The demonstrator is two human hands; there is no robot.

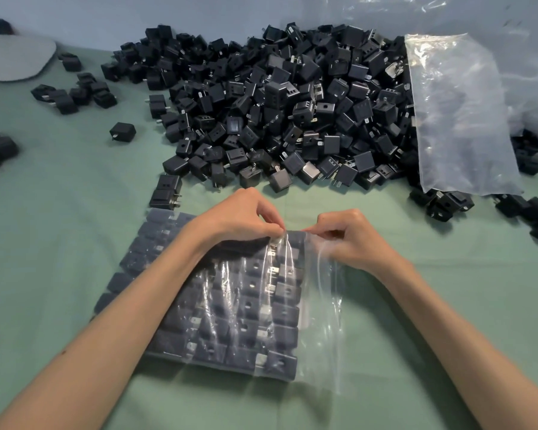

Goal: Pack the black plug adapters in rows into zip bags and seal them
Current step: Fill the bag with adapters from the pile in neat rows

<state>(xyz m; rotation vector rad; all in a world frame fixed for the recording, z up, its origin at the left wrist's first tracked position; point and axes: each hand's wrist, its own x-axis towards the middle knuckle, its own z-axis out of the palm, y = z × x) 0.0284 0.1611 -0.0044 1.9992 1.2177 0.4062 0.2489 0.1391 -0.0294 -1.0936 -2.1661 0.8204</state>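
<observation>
- Zip bag (246, 321), rows packed, flat on tabletop (75, 218); its mouth seems to run near-to-far along the right edge.
- Left hand (239, 218), right hand (351, 240): fingers pinch the far end, side by side.

the bench (59, 243) is covered in green cloth (385, 352), with a faint fold line toward the right side of the frame. a flat grey pad (13, 57) with a rounded edge lies at the upper left. a pale blue-grey wall (137, 10) runs along the top.
</observation>
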